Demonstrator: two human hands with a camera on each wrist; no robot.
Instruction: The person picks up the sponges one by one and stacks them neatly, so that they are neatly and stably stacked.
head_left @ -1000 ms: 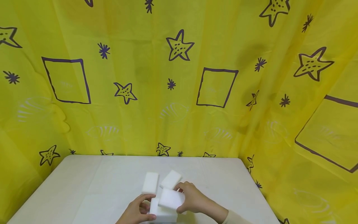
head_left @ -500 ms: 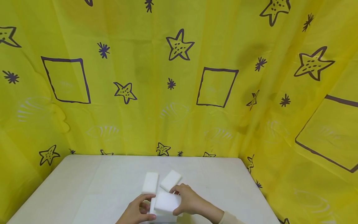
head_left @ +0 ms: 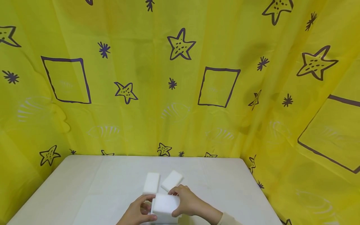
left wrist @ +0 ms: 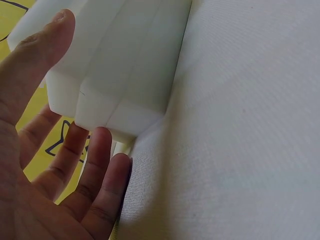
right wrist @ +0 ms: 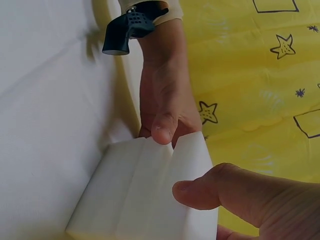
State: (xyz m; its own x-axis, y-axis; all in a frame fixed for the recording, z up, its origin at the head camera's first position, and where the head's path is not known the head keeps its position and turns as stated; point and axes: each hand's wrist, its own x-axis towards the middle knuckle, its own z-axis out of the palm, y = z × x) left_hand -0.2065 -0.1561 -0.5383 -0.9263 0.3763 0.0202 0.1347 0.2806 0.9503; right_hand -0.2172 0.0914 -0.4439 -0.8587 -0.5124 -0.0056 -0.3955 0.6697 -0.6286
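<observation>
White sponge-like blocks lie piled flat in a stack near the front of the table. My right hand holds the top block between thumb and fingers, thumb on its near side. In the right wrist view this top block lies over the stack, with a narrow gap showing at its left-hand end. My left hand grips the stack's left end, thumb at the near corner and fingers at the far one. The left wrist view shows the fingers close along the stack's edge.
Two more white blocks lie just behind the stack: one upright to the view, one turned at an angle. The white table ends at a yellow curtain printed with starfish.
My right hand has moved the top block left and toward me, squaring it more closely over the stack. The left hand has stayed in place.
</observation>
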